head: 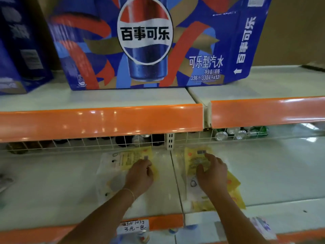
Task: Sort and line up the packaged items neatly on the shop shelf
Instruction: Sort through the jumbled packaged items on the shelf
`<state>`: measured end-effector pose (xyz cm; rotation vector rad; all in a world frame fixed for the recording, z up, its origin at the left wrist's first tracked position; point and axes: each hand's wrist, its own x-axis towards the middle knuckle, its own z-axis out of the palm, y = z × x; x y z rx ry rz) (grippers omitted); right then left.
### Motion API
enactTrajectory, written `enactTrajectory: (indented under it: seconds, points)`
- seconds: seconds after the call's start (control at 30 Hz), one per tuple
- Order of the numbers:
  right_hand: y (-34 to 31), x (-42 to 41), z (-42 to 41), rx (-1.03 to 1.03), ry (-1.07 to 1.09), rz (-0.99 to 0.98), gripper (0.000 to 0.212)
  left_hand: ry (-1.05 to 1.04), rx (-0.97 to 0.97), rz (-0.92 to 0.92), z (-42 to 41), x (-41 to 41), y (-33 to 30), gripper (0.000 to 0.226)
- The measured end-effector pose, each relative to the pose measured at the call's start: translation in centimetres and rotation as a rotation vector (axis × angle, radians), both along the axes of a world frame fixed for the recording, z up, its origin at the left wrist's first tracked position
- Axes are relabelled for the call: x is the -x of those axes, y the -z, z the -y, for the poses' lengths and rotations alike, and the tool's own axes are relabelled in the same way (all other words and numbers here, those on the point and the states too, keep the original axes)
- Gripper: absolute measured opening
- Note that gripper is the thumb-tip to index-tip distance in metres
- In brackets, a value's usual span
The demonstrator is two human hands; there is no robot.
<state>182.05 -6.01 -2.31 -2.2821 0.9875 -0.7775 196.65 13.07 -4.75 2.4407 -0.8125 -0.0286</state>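
Two flat yellow-and-clear packets are laid on the pale lower shelf (52, 182), one on each side of the seam. The left packet (123, 161) is pressed down by the left hand (139, 175), fingers curled loosely on its 3 o'clock edge, nothing pinched. The right packet (195, 161) is covered by the right hand (212, 173), fingers spread flat over it. Up at 12 o'clock, a big blue cola carton (146, 41) is parked on the upper shelf (105, 99). A handwritten price tag (133, 226) is stuck at 6 o'clock.
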Motion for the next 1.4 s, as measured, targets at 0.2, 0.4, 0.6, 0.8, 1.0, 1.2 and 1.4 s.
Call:
enactTrajectory:
  seconds: [0.2,0.4,0.6,0.8,1.0,1.2,1.4]
  points:
    - [1.8,-5.1,-5.5,-0.172,-0.232,-0.025,0.042,-0.063,-0.127,0.294,-6.5,-1.6,2.3,0.028]
    - [4.1,-9.5,-10.7,-0.162,-0.338,-0.204,0.053,-0.175,-0.383,0.157,-11.2,-2.0,4.2,0.060]
    - [5.9,-11.3,-12.5,-0.098,-0.285,-0.374,0.094,-0.142,-0.406,0.080,-11.1,-2.1,5.2,0.079]
    - [6.2,-10.7,-12.2,-0.074,-0.243,-0.354,0.080,-0.083,-0.435,0.094,-11.0,-2.1,5.6,0.102]
    - [6.7,-10.2,-12.5,-0.129,-0.250,-0.152,0.049,-0.047,-0.491,0.119,-11.1,-2.2,5.2,0.103]
    - [6.9,-9.0,-12.7,-0.443,-0.272,0.119,0.031,-0.018,-0.454,0.168,-11.1,-2.2,5.4,0.091]
    - [5.8,-8.4,-11.9,-0.763,-0.192,0.473,0.024,0.039,-0.370,0.181,-11.3,-2.2,4.9,0.062]
